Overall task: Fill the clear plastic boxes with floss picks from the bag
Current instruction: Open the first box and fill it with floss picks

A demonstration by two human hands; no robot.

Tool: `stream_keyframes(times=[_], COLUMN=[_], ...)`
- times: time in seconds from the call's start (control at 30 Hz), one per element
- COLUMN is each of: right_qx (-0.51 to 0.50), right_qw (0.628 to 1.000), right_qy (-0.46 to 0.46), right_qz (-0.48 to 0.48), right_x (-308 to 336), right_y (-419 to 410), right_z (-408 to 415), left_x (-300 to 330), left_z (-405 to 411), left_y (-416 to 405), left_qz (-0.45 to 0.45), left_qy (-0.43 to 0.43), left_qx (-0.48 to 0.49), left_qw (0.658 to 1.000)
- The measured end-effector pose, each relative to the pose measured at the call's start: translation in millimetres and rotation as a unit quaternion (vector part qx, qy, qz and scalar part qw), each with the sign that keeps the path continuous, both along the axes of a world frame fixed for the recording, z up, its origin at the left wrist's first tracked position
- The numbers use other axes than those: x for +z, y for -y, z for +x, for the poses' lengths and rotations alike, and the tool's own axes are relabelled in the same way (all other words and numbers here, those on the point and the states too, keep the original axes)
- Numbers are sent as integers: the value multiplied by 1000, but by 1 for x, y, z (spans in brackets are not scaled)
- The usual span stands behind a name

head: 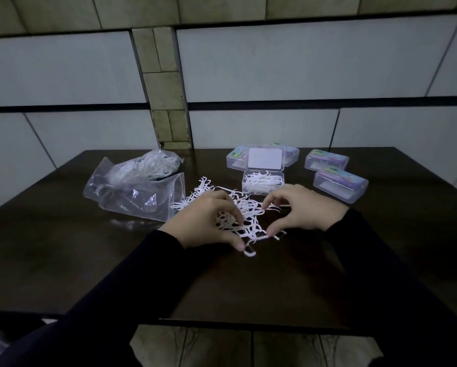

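A clear bag lay left of the left hand, whose curled fingers raked loose floss picks on the worktop; the right hand pinched some. An open box sat just beyond.

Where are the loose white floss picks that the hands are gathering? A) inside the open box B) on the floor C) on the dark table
C: the loose floss picks lie on the dark table, between the left hand and right hand.
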State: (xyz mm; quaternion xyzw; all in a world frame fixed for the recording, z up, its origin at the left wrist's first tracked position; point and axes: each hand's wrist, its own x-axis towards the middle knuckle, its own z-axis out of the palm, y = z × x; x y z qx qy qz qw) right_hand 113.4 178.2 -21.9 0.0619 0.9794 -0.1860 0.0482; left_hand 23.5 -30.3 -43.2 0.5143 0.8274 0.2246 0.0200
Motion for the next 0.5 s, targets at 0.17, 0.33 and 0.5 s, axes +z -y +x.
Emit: stream_keyframes(times=[0.17, 0.33, 0.5], right_qx=[-29, -28, -36], right_qw=[997, 996, 992], right_qy=[-54, -34, -49], right_qz=[42, 74, 107], right_x=[-6, -11, -9], right_y=[2, 10, 11], right_z=[-4, -9, -9], left_x=[0, 0, -8], left_z=[0, 4, 11], left_y=[-1, -5, -15], left_qz=[-12, -22, -24], left_qy=[-82, -152, -203], left_qx=[46, 52, 81], left_qw=[996, 987, 976])
